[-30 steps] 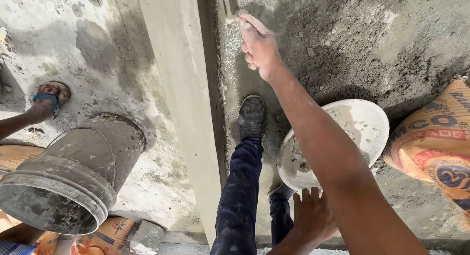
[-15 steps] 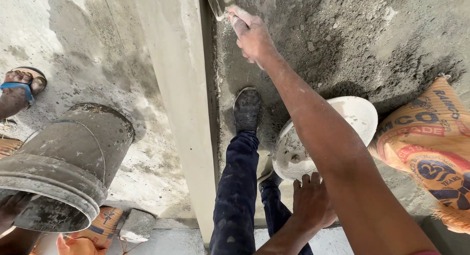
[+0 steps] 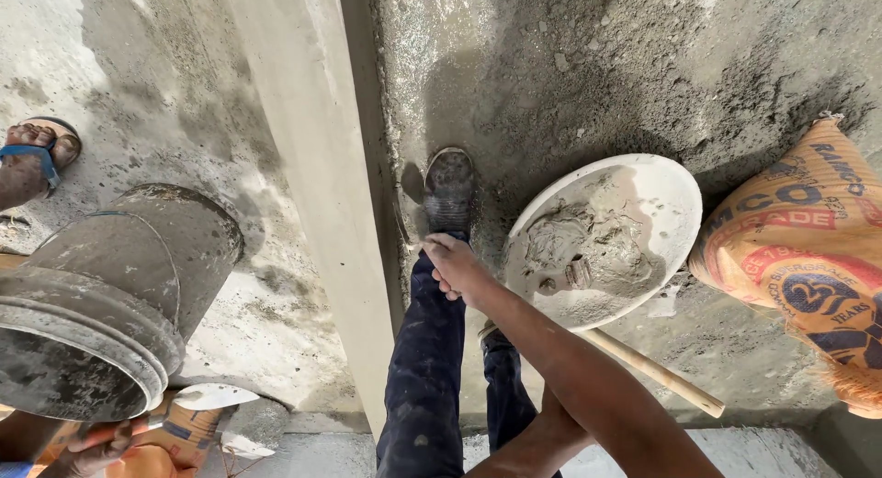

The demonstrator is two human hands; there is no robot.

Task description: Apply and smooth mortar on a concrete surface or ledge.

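Note:
My right hand is closed just above my knee, beside the edge of a pale concrete column. A thin trowel blade shows edge-on, running up from the fist along the wet plaster. My left forearm passes under the right arm, which hides the left hand. A round white pan with a lump of grey mortar lies just right of my right hand. My dark shoe stands on the rough floor.
A dirty grey bucket lies tilted at the left. Another person's sandalled foot and hand with a trowel are at the left edge. An orange cement sack sits at the right. A wooden handle pokes out below the pan.
My right hand has come down from high on the plastered surface to knee level. My left hand, earlier spread near the pan's rim, is now hidden under the right arm.

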